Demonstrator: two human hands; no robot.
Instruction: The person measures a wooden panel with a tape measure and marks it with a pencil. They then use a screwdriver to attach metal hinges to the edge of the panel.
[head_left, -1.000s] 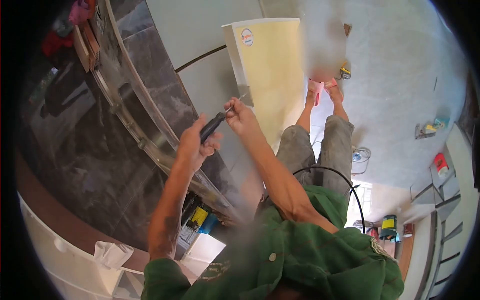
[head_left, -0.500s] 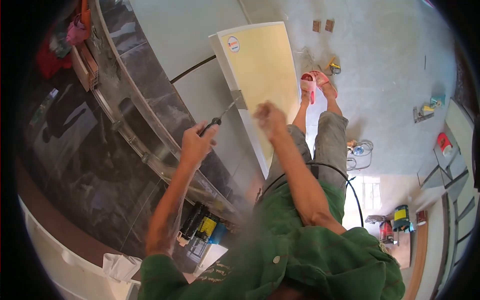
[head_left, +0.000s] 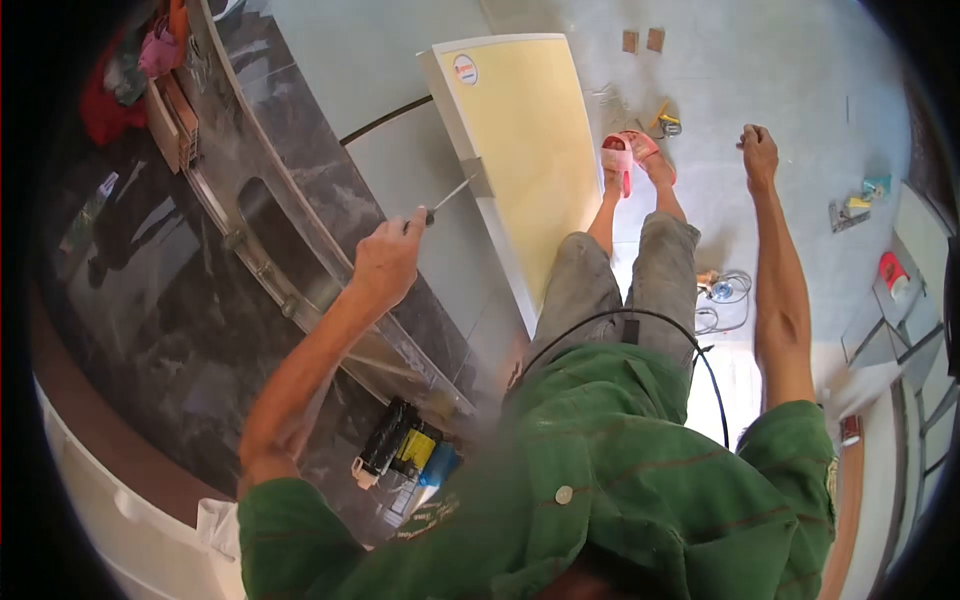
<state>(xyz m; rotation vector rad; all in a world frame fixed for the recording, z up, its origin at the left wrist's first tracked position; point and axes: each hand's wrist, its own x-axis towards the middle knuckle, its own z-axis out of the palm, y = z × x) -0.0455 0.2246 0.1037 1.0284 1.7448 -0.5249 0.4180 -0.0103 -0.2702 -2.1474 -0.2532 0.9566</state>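
My left hand (head_left: 388,260) is closed around the dark handle of a screwdriver (head_left: 452,194). Its thin metal shaft points up and right, and the tip meets or nearly meets a grey patch (head_left: 472,178) on the panel's edge. The panel (head_left: 530,150) is pale yellow with white edges and a round sticker (head_left: 465,69) near one corner; it stands beside my legs. Out to the right, away from the panel, my right hand (head_left: 760,155) hangs over the floor with its fingers curled; whatever they may hold is hidden.
On my left runs a dark glossy counter (head_left: 280,380) with a sink cut-out, a boxy black-and-yellow item (head_left: 405,445) and brown boards (head_left: 175,125). Pink slippers (head_left: 620,160) are on my feet. A yellow-and-black tool (head_left: 666,122), coiled cable (head_left: 735,288) and a red container (head_left: 893,272) lie around.
My right hand has swung from beside the panel, close to the screwdriver, far out to the right. My left hand has turned slightly, keeping the screwdriver at the panel's edge.
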